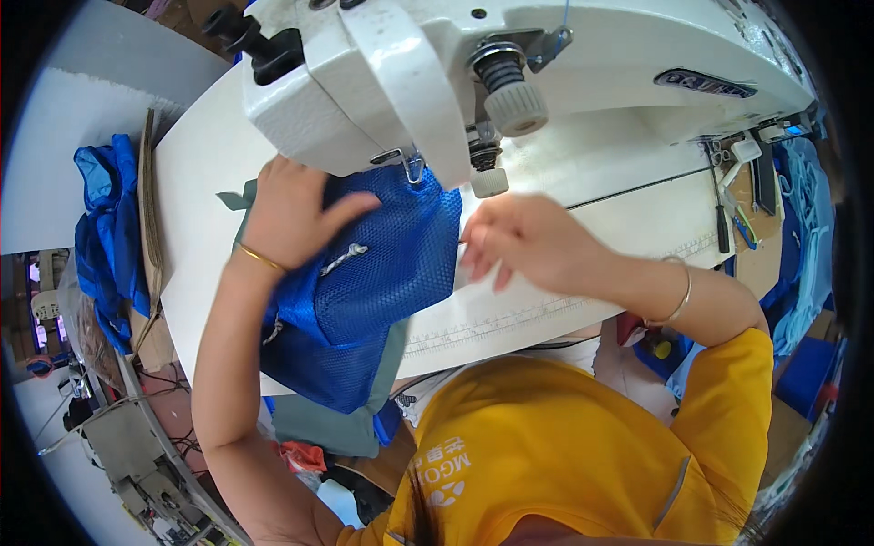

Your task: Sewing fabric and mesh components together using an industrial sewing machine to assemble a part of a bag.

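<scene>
pretty bright overall, white bench (pixel 187 205) nearly washed out, shiny glare on the sewing machine (pixel 601 55) casing, soft shade under its arm, right hand (pixel 523 241) kinda motion-smeared, fisheye bending straight edges, corners black

There are two hands (pixel 296 214) (pixel 533 241), two bracelets (pixel 261 258), one sewing machine (pixel 401 77) and two pale ribbed knobs (pixel 516 109).
</scene>
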A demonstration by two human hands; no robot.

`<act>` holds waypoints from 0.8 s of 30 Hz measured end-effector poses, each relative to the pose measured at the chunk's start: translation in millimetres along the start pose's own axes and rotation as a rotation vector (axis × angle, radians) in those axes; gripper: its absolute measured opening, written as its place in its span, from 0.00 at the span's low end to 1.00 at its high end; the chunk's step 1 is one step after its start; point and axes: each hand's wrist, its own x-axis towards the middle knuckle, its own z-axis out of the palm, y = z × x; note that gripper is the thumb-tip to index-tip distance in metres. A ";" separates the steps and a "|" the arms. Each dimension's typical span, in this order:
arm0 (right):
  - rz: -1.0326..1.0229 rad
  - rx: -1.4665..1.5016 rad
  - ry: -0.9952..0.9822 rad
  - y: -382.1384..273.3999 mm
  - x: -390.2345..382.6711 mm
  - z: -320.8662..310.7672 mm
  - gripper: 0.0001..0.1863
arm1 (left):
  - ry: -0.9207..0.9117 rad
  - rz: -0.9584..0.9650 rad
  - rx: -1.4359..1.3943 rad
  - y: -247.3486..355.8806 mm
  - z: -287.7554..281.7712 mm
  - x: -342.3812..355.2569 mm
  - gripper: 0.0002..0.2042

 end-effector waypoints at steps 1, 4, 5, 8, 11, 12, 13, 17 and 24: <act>-0.210 -0.390 -0.054 5.5 -9.9 9.3 0.09 | -0.004 -0.036 -0.052 -14.5 -3.3 1.1 0.29; -0.746 -0.897 -0.054 34.7 -24.1 40.4 0.13 | 0.104 0.023 -0.054 -54.2 -3.2 -2.3 0.23; -1.074 -1.005 0.000 46.0 -22.7 52.0 0.15 | 0.070 -0.042 -0.088 -61.9 -5.0 -4.8 0.20; -1.108 -1.111 0.001 59.1 -20.2 69.5 0.20 | 0.084 -0.110 -0.238 -75.3 2.3 -12.6 0.10; -1.080 -1.184 -0.087 55.1 -35.8 43.2 0.24 | -0.101 -0.279 -0.521 -73.5 6.3 -23.1 0.07; -1.080 -1.178 -0.088 54.9 -44.1 31.7 0.24 | -0.105 -0.283 -0.519 -72.1 2.8 -28.1 0.07; -1.066 -1.243 -0.049 54.9 -53.2 19.1 0.25 | -0.156 -0.322 -0.562 -71.8 -3.5 -32.9 0.07; -1.032 -1.440 -0.027 47.2 -78.9 -12.5 0.25 | -0.141 -0.335 -0.427 -59.7 0.8 -33.1 0.05; -0.916 -1.459 -0.121 39.6 -80.9 0.7 0.24 | 0.138 0.335 -0.191 35.9 -6.0 -4.2 0.09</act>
